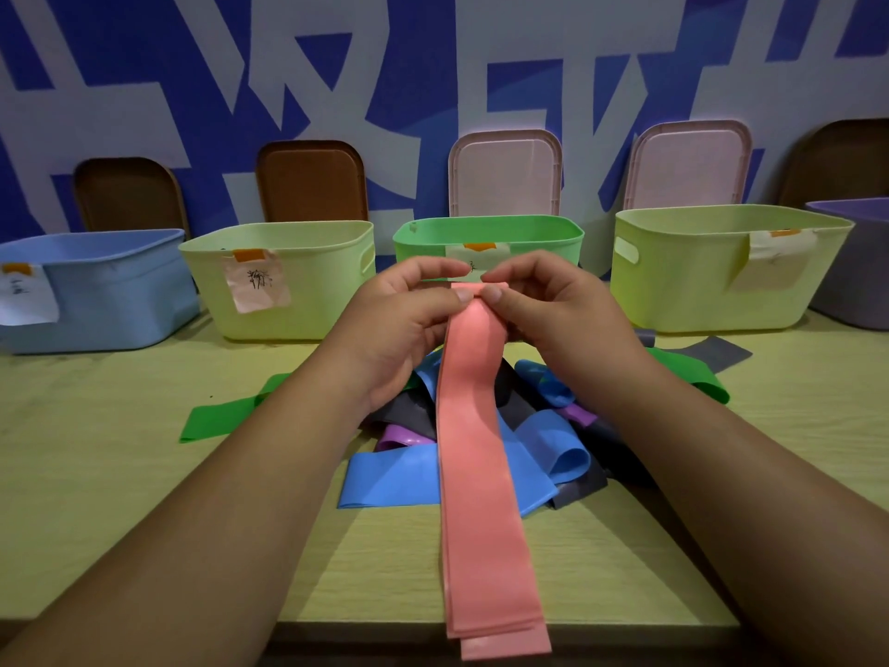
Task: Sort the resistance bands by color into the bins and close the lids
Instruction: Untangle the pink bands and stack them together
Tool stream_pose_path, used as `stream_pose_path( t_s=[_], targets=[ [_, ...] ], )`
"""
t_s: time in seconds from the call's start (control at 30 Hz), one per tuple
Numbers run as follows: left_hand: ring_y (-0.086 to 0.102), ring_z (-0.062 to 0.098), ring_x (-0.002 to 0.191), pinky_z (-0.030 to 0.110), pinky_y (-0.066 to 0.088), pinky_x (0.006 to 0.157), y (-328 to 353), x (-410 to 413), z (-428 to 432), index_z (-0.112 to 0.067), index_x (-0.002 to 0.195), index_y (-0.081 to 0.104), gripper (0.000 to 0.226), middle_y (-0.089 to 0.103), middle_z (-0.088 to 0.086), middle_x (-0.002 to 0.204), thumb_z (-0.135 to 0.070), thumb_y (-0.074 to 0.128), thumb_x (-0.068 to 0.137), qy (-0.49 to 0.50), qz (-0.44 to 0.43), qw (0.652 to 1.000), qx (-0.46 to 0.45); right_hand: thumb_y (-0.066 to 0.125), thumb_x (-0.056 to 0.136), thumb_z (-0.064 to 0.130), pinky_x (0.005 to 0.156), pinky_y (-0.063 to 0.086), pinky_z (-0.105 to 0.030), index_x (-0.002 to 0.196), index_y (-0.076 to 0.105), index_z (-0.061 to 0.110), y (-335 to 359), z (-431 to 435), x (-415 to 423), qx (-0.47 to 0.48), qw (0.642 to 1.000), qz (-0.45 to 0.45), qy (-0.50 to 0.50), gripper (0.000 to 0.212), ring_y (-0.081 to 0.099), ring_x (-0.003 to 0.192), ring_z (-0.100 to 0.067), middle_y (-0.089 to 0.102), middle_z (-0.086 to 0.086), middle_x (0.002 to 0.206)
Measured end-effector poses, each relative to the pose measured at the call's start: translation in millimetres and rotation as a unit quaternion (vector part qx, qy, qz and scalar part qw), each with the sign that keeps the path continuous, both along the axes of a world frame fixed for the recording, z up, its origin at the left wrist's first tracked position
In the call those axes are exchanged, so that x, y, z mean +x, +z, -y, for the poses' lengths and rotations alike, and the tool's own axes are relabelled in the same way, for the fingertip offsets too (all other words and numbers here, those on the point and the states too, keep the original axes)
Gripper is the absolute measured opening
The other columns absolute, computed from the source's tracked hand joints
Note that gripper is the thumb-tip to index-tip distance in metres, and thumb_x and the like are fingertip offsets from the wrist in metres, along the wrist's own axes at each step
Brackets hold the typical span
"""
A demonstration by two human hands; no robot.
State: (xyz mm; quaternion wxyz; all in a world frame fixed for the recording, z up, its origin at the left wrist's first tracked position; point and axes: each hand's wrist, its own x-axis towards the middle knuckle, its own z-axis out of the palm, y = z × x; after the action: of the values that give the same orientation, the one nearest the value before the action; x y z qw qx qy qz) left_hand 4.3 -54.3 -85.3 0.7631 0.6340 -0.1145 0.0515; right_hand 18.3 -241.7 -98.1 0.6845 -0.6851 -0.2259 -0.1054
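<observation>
A pink band (481, 498) drapes over the heap (394, 479) — bins (308, 310) open, lids (312, 180) propped behind.

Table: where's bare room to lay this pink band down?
Bare table left of the green band, in front of the blue bin; also far right, in front of the right-hand yellow bin. Crowded centre: the band pile.

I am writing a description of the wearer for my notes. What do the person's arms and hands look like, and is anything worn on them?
The left forearm and right forearm are bare as far as the frame shows; no sleeves appear. The left hand and right hand wear no gloves, and no ring, watch or bracelet is visible. The visible thumbnails are short and unpainted.
</observation>
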Motion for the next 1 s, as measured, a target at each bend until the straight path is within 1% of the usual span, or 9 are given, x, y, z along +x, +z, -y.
stream_pose_path(
  t_s=[0.03,0.13,0.17,0.33,0.47,0.63,0.77,0.9,1.0],
  targets=[
    [0.077,0.032,0.102,0.035,0.064,0.085,0.1,-0.2,-0.7,-0.003,0.126,0.069,0.030,0.075,0.025,0.119,0.006,0.066,0.097,-0.007,-0.016,1.000,-0.006,0.075,0.100,0.006,0.073,0.064,-0.032,0.104,0.075,0.012,-0.1,0.2,-0.2,0.004,1.000,-0.003,0.005,0.008,0.072,0.079,-0.019,0.076,-0.005,0.084],
    [0.074,0.041,0.116,0.044,0.060,0.103,-0.9,-0.2,-3.1,0.000,0.125,0.070,0.029,0.076,0.025,0.117,0.005,0.066,0.096,-0.027,-0.043,0.999,-0.015,0.077,0.098,0.005,0.082,0.066,-0.038,0.104,0.075,0.011,-0.4,1.5,-0.9,0.004,1.000,-0.004,0.006,0.010,0.073,0.084,-0.023,0.076,-0.014,0.091],
    [0.074,0.041,0.117,0.044,0.059,0.103,-0.7,-0.7,-3.6,0.000,0.125,0.071,0.029,0.077,0.025,0.117,0.004,0.066,0.096,-0.029,-0.047,0.998,-0.015,0.078,0.097,0.005,0.084,0.067,-0.041,0.105,0.075,0.012,-0.3,1.7,-1.2,0.003,1.000,-0.004,0.006,0.010,0.074,0.085,-0.025,0.077,-0.017,0.095],
    [0.078,0.029,0.102,0.034,0.063,0.085,1.0,-3.9,-3.3,-0.003,0.121,0.073,0.024,0.080,0.018,0.108,0.000,0.069,0.098,-0.021,-0.042,0.999,-0.003,0.079,0.096,0.004,0.090,0.067,-0.049,0.103,0.075,0.011,-1.2,0.8,-1.5,0.012,1.000,-0.009,0.003,0.011,0.077,0.092,-0.030,0.079,-0.021,0.101],
    [0.079,0.028,0.101,0.033,0.062,0.084,0.7,-4.4,-1.7,-0.005,0.112,0.077,0.016,0.080,0.017,0.110,-0.012,0.076,0.097,0.008,-0.008,0.999,0.036,0.080,0.096,0.008,0.086,0.068,-0.047,0.103,0.074,0.009,-1.7,-1.2,-1.8,0.012,1.000,0.000,-0.022,0.008,0.080,0.093,-0.035,0.081,-0.017,0.096],
    [0.079,0.032,0.098,0.040,0.063,0.084,0.1,-4.1,-2.6,-0.008,0.106,0.080,0.019,0.081,0.016,0.105,-0.024,0.080,0.095,0.048,0.013,0.996,0.071,0.079,0.098,0.014,0.082,0.069,-0.046,0.103,0.075,0.010,-0.9,-1.4,-0.8,-0.002,0.999,0.000,-0.035,0.008,0.080,0.088,-0.031,0.082,-0.010,0.092],
    [0.079,0.031,0.096,0.037,0.065,0.084,1.6,-5.3,-3.3,-0.004,0.105,0.079,0.014,0.080,0.018,0.105,-0.012,0.080,0.093,0.043,0.018,0.997,0.054,0.080,0.098,0.014,0.084,0.068,-0.048,0.103,0.075,0.013,-1.8,-0.2,1.2,-0.003,1.000,-0.001,-0.021,0.007,0.080,0.091,-0.031,0.081,-0.011,0.094],
    [0.079,0.032,0.101,0.039,0.066,0.092,3.6,-7.6,-3.3,0.001,0.113,0.076,0.019,0.079,0.023,0.111,0.001,0.075,0.095,0.029,0.017,0.999,0.043,0.077,0.099,0.007,0.081,0.064,-0.041,0.101,0.075,0.017,-2.9,1.6,3.1,0.015,1.000,-0.008,0.008,0.011,0.076,0.088,-0.027,0.077,-0.014,0.096],
    [0.079,0.032,0.100,0.040,0.065,0.093,4.4,-7.6,-3.3,0.003,0.116,0.075,0.022,0.078,0.024,0.113,0.003,0.074,0.094,0.024,0.022,0.999,0.035,0.077,0.100,0.012,0.084,0.063,-0.043,0.102,0.075,0.018,-3.3,1.2,5.2,0.029,0.999,-0.015,0.023,0.006,0.075,0.089,-0.024,0.077,-0.009,0.095]
  ],
)
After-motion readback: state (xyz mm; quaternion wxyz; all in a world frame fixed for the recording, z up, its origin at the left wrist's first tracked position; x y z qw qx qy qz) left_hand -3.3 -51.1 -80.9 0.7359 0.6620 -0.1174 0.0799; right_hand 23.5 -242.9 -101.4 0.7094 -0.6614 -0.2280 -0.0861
